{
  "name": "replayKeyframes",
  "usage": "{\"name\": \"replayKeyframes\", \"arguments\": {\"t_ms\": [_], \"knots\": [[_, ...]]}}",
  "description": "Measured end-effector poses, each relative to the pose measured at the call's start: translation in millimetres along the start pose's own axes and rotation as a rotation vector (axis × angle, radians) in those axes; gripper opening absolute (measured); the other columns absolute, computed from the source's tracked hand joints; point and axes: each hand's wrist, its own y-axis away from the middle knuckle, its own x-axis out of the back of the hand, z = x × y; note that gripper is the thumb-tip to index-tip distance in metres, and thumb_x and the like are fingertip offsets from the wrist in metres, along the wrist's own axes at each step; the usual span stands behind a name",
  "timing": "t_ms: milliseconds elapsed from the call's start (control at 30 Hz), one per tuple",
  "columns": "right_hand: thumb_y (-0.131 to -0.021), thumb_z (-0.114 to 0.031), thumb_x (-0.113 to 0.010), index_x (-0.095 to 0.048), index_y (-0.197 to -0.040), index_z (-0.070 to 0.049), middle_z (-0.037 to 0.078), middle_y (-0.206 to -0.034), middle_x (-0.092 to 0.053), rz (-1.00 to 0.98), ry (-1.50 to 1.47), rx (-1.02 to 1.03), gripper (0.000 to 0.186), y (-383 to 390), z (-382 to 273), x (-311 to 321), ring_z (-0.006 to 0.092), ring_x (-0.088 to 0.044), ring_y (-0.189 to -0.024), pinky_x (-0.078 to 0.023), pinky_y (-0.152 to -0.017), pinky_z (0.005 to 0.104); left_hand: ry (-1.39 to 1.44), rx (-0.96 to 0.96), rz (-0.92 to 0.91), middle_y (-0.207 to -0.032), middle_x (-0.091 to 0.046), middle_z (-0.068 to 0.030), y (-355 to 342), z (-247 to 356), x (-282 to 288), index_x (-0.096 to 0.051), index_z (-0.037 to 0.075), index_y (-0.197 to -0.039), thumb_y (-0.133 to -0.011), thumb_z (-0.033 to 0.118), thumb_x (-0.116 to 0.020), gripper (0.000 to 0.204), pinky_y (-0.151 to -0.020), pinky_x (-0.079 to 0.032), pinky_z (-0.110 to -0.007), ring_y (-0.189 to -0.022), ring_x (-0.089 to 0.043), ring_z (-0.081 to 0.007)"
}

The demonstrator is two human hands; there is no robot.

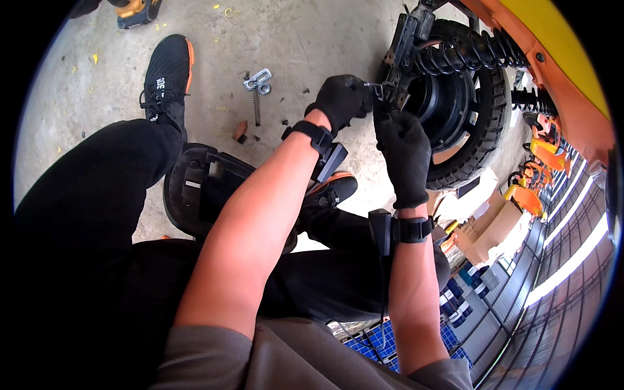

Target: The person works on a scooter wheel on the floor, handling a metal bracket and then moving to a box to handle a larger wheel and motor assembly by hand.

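My left hand (341,103), in a black glove, is closed with its fingertips around a small bent metal piece (373,88). That piece meets the dark metal bracket (395,81) beside the wheel. My right hand (406,156), also gloved in black, has its fingers curled together at the lower end of the bracket; what they pinch is hidden. Behind the bracket stands a wheel with a knobbly black tyre (499,107). A black coil spring shock absorber (465,55) runs from near the bracket toward an orange frame part (520,32).
On the concrete floor left of my hands lie a long thin spring (257,107), a silver metal plate (258,80) and several small screws. A black plastic cover (184,195) rests by my legs. Cardboard (491,227) lies right of my right wrist. A yellow-and-black tool (138,13) sits far left.
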Motion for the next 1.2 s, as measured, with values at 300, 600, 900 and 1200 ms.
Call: {"name": "replayKeyframes", "arguments": {"t_ms": [300, 600, 900, 1200], "knots": [[-0.085, -0.014, -0.072, -0.066, -0.103, 0.0, 0.018, -0.085, -0.07, -0.228, 0.125, 0.142, 0.024, 29.5, -26.6, 9.3, 0.0257, -0.069, -0.072, -0.053, -0.065, 0.0355, -0.51, -0.29, -0.015, -0.08, -0.07, -0.0087, -42.1, -9.7, 1.3, -0.069, -0.003, -0.096, -0.092, 0.015, -0.066, 0.018, -0.065, -0.053, -0.029, -0.069, -0.065, -0.0144], [-0.086, -0.016, -0.071, -0.065, -0.107, 0.001, 0.018, -0.088, -0.071, -0.268, 0.172, 0.157, 0.028, 37.8, -37.9, 19.7, 0.0281, -0.071, -0.078, -0.055, -0.069, 0.0362, -0.383, -0.12, -0.069, -0.08, -0.07, -0.0078, -43.1, 14.3, 1.8, -0.068, -0.001, -0.095, -0.093, 0.018, -0.065, 0.02, -0.064, -0.055, -0.028, -0.065, -0.065, -0.0141], [-0.086, -0.016, -0.071, -0.065, -0.109, 0.001, 0.019, -0.09, -0.071, -0.323, 0.133, 0.131, 0.03, 40.1, -37.9, 19.9, 0.0288, -0.072, -0.079, -0.056, -0.07, 0.036, -0.346, -0.146, -0.033, -0.077, -0.069, -0.0069, -51.7, 3.8, -4.5, -0.068, -0.001, -0.094, -0.091, 0.017, -0.066, 0.019, -0.061, -0.051, -0.027, -0.062, -0.063, -0.0135], [-0.087, -0.014, -0.07, -0.064, -0.111, 0.002, 0.018, -0.093, -0.07, -0.35, 0.078, 0.088, 0.029, 42.5, -43.0, 20.9, 0.0271, -0.071, -0.08, -0.056, -0.072, 0.0348, -0.449, -0.274, 0.112, -0.077, -0.07, -0.0111, -45.4, 2.4, -16.5, -0.07, 0.002, -0.09, -0.085, 0.018, -0.068, 0.017, -0.067, -0.052, -0.033, -0.069, -0.065, -0.0195]]}}
